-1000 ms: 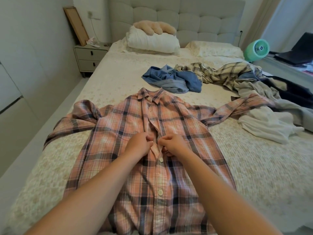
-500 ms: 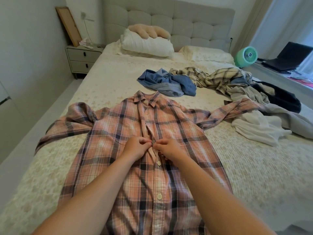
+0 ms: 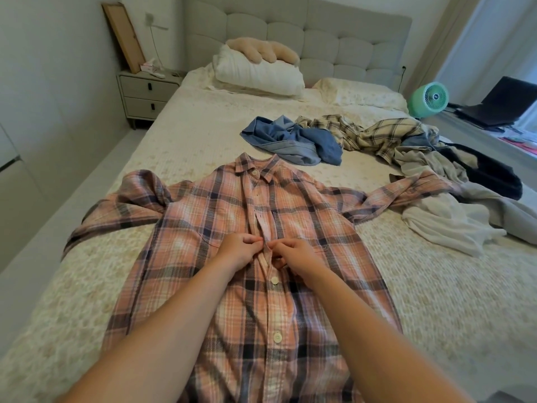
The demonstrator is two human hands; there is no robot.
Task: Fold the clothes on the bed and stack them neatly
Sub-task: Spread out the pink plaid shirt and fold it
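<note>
Both hands sit a touch higher on the shirt front than half a second ago, with the view drawn slightly nearer; nothing else on the bed has shifted. The pink plaid shirt (image 3: pixel 203 228) lies face up and spread flat on the near half of the bed (image 3: pixel 87 286), collar toward the headboard (image 3: pixel 305 39), sleeves flung out to each side. The left hand (image 3: pixel 238 250) and right hand (image 3: pixel 293 251) meet at the button placket mid-chest, each with fingers curled and pinching its edge of the fabric. Two fastened buttons show below them. Beyond the collar lies a crumpled blue garment (image 3: pixel 293 142), and to its right a heap of unfolded clothes (image 3: pixel 421 158) running to the bed's right edge. The bedspread is pale cream with a faint pattern. White pillows (image 3: pixel 258 72) rest against the grey tufted headboard. A nightstand (image 3: pixel 145 94) stands at the left wall, a green fan (image 3: pixel 430 98) and a laptop (image 3: pixel 499 103) at the right.
</note>
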